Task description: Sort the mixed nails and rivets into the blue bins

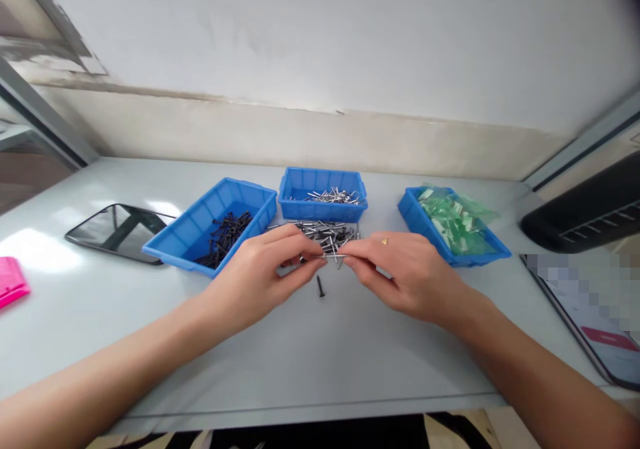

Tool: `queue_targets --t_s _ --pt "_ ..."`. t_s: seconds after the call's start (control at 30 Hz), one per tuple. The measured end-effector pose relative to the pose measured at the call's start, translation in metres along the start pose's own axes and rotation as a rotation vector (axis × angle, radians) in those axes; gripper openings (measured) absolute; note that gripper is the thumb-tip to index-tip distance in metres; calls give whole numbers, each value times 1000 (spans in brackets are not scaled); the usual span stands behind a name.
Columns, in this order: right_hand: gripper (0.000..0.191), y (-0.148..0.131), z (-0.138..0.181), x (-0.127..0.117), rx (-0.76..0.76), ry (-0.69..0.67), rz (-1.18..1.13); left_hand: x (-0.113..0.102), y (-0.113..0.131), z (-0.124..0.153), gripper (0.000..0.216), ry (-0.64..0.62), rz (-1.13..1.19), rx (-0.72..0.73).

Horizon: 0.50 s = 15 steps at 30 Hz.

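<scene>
My left hand [265, 262] and my right hand [407, 272] meet over the middle of the table, fingertips closed in a pinch. Between them runs a thin silver nail [332, 255], lying level, one end at each hand's fingertips. Just behind the fingers is a loose pile [327, 232] of silver nails mixed with darker pieces, partly covered by my hands. A single black screw [321, 287] lies on the table in front of the pile, its flat head toward me. The right hand wears a ring.
A blue tray [180, 252] at left holds black screws; another blue tray [320, 210] behind the pile holds silver nails. Green packets fill a third blue tray [407, 210] at right. A dark-framed glass panel [93, 232], pink object [11, 281], phone [575, 322] and black cylinder [583, 205] flank them.
</scene>
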State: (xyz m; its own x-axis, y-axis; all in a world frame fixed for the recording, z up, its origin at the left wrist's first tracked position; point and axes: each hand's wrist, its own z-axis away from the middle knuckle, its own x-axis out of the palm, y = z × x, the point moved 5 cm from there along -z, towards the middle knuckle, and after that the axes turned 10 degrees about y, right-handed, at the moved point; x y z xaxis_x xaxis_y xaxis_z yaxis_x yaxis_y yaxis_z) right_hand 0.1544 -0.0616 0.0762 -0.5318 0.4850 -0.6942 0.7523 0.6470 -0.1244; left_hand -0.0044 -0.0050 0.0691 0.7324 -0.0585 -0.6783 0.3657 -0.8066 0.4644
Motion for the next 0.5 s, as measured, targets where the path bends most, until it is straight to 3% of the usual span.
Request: queue_targets --t_s 0.5 --pt "24 8 3 23 167 -353 -5 -6 9 3 7 85 -46 138"
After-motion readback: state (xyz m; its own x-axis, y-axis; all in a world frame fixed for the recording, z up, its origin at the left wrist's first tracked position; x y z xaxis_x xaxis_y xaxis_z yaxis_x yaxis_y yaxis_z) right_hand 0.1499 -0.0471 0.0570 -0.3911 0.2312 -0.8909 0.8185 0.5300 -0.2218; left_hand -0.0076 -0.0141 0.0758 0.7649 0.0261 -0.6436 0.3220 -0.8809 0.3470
